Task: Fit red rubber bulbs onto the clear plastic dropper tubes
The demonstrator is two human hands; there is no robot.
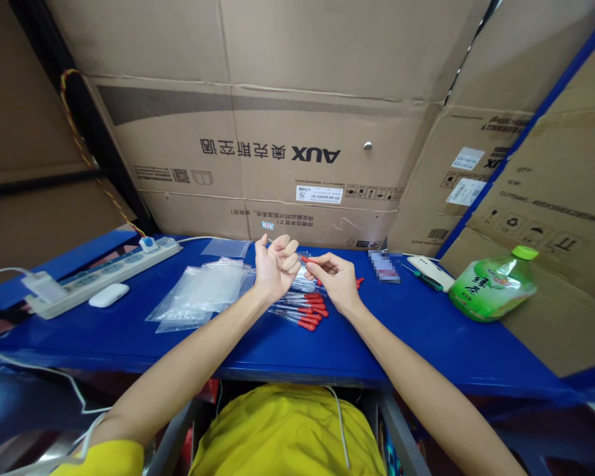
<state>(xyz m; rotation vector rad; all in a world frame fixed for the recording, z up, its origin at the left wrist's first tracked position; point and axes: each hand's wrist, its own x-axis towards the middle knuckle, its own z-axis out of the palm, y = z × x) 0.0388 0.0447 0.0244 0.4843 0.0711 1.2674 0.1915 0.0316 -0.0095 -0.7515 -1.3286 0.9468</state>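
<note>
In the head view, my right hand (338, 277) pinches the red rubber bulb of a dropper (307, 260) between thumb and fingertips. My left hand (276, 268) is closed beside it, its fingers curled round the dropper's thin clear tube, which they mostly hide. Below and between the hands lies a pile of more droppers (305, 311), with clear tubes to the left and red bulbs to the right. Left of my left hand, clear plastic zip bags (203, 291) lie in an overlapping stack, and a single flat bag (225, 248) is behind them.
A white power strip (114, 271) with plugs and a white earbud case (109, 295) are at the left of the blue table (258, 360). At right stand a green-labelled bottle (490, 287), a white-and-green tool (430, 272) and a blurred card (384, 266). Cardboard (277, 119) walls the back.
</note>
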